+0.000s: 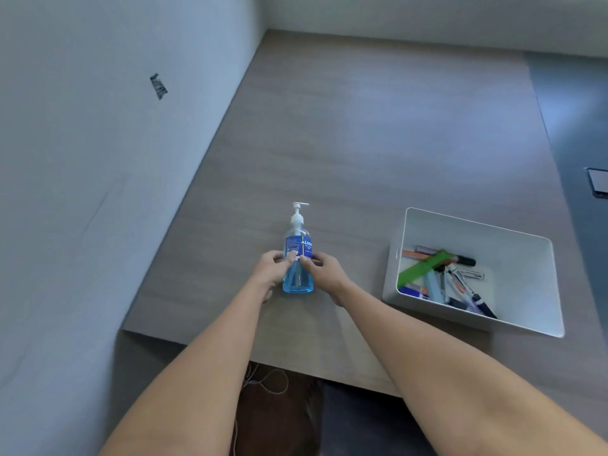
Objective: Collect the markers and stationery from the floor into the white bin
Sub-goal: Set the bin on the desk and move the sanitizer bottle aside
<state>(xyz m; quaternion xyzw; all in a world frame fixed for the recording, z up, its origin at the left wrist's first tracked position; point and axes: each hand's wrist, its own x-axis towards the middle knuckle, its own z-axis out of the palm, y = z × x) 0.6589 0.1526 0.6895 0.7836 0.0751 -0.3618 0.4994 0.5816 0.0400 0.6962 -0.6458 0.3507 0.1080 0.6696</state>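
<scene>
A clear pump bottle of blue liquid with a blue label stands upright on the grey wood surface. My left hand and my right hand grip its lower body from either side. To the right sits the white bin, holding several markers, a green ruler and other stationery in its near left corner.
A white wall runs along the left of the wood surface. A dark floor strip with a metal floor socket lies at the far right. A thin white cord lies below the surface's near edge.
</scene>
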